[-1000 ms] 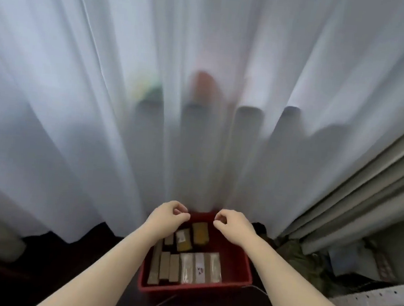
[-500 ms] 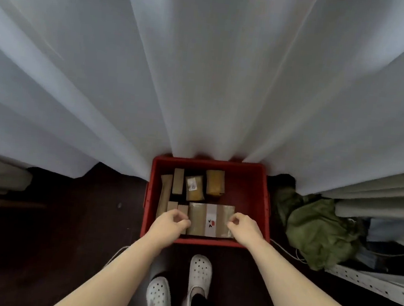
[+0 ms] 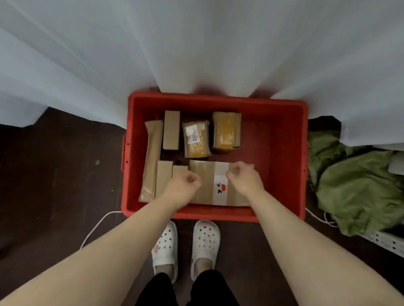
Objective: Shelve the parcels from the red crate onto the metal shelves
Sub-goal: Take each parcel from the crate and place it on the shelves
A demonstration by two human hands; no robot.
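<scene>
1. Step in hand, by judgement: taking a parcel out of the red crate, set on the dark floor at the foot of a white curtain; an early stage of the task, with the crate well stocked.
2. Inside the crate, 7 parcels: a long flat parcel along the left wall; 3 at the far side; 2 narrow ones at the near left; the large taped parcel, with a white label strip, at the near right.
3. Left hand curled at the left edge of the large taped parcel; right hand curled over its far right part; grasping or only hovering, impossible to tell.
4. Next move, probably: take hold of both ends; lift level, clear of the crate wall; turn right toward the perforated white metal shelf, just in view past a heap of green cloth.
</scene>
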